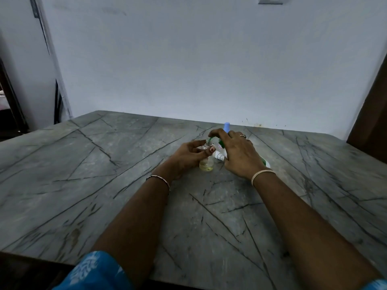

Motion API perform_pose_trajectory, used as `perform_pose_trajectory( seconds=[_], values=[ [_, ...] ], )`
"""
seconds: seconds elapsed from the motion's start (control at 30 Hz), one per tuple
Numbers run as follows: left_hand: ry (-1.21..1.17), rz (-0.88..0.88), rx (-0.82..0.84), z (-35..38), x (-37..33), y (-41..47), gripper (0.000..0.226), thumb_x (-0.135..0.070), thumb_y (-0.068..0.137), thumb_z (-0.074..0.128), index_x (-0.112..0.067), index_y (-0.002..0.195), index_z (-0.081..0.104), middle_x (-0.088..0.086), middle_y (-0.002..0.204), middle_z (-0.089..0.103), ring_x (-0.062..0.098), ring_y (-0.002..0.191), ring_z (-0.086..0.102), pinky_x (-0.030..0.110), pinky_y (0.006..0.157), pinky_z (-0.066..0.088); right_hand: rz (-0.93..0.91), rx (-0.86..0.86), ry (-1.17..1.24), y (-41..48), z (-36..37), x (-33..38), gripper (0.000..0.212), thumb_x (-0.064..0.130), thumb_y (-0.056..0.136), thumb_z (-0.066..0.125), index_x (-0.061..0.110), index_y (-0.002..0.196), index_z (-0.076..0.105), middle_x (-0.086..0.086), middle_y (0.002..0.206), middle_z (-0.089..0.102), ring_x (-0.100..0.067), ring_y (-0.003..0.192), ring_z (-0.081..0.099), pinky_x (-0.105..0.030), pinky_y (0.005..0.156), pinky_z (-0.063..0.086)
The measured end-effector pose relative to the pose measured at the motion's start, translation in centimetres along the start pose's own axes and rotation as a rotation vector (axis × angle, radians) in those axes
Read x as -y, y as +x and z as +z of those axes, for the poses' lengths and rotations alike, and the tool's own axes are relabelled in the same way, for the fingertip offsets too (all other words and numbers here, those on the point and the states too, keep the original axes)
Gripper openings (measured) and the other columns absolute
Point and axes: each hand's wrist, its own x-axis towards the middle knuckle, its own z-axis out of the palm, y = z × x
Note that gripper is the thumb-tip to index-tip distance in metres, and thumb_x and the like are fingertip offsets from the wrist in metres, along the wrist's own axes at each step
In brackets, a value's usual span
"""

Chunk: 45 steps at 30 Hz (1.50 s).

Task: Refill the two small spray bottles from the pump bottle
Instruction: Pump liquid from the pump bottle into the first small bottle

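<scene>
Near the grey stone surface's (104, 164) far edge, left hand (186, 158) fingers clamp the small clear bottle (206, 164) steady; right hand (238, 155) fingers clasp the green-white pump bottle (221, 145), spout above.

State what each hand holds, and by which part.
Left hand grips the small clear bottle around its upper body. Right hand grips the green pump bottle around its body.

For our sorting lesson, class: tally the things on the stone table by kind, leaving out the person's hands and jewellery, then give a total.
Small clear bottle, neck open, held by the left hand: 1
Blue-capped bottle: 1
Green-and-white pump bottle, gripped by the right hand: 1
Loose white spray top: 1
Total: 4
</scene>
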Motion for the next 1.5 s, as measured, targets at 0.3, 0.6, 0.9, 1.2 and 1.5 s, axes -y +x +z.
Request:
perform_pose_trajectory(
  seconds=[0.3, 0.6, 0.9, 1.2, 1.5],
  values=[
    [-0.027, 0.008, -0.012, 0.2, 0.0, -0.1, 0.057, -0.021, 0.085, 0.068, -0.009, 0.136, 0.046, 0.010, 0.120, 0.064, 0.016, 0.099, 0.065, 0.033, 0.091, 0.053, -0.004, 0.036, -0.030, -0.5, -0.2, -0.4, 0.072, 0.015, 0.085, 0.063, 0.041, 0.142, 0.027, -0.010, 0.109, 0.052, -0.029, 0.106, 0.049, -0.042, 0.088, 0.043],
    [-0.034, -0.004, -0.014, 0.0, -0.1, -0.1, 0.054, -0.027, 0.085, 0.068, -0.013, 0.133, 0.050, 0.009, 0.119, 0.066, 0.014, 0.099, 0.064, 0.029, 0.088, 0.053, 0.008, 0.008, -0.020, 0.0, 0.2, 0.1, 0.069, 0.010, 0.080, 0.065, 0.034, 0.137, 0.034, -0.009, 0.107, 0.053, -0.030, 0.104, 0.051, -0.042, 0.087, 0.043],
    [-0.067, -0.016, 0.001, 0.1, -0.2, -0.2, 0.054, -0.025, 0.085, 0.067, -0.010, 0.134, 0.050, 0.011, 0.121, 0.064, 0.017, 0.104, 0.064, 0.024, 0.078, 0.055, -0.042, 0.042, -0.093, -0.6, -0.2, -0.4, 0.089, 0.013, 0.086, 0.060, 0.048, 0.148, 0.006, -0.014, 0.111, 0.050, -0.031, 0.105, 0.048, -0.044, 0.088, 0.043],
    [-0.091, 0.005, 0.018, 0.0, -0.2, -0.3, 0.044, -0.019, 0.086, 0.068, -0.012, 0.127, 0.055, 0.006, 0.111, 0.067, 0.011, 0.091, 0.066, 0.023, 0.079, 0.056, -0.004, 0.000, -0.049, 0.3, 0.3, 0.0, 0.070, 0.010, 0.080, 0.065, 0.035, 0.136, 0.032, -0.011, 0.109, 0.052, -0.032, 0.107, 0.050, -0.043, 0.089, 0.042],
    [-0.113, 0.002, 0.000, 0.1, -0.2, -0.4, 0.040, -0.021, 0.086, 0.066, -0.013, 0.124, 0.056, 0.010, 0.117, 0.066, 0.015, 0.097, 0.066, 0.022, 0.074, 0.057, -0.079, 0.059, -0.080, -0.2, -0.1, -1.0, 0.093, 0.018, 0.080, 0.067, 0.047, 0.146, 0.009, -0.011, 0.109, 0.051, -0.031, 0.105, 0.049, -0.042, 0.085, 0.045]
  ],
)
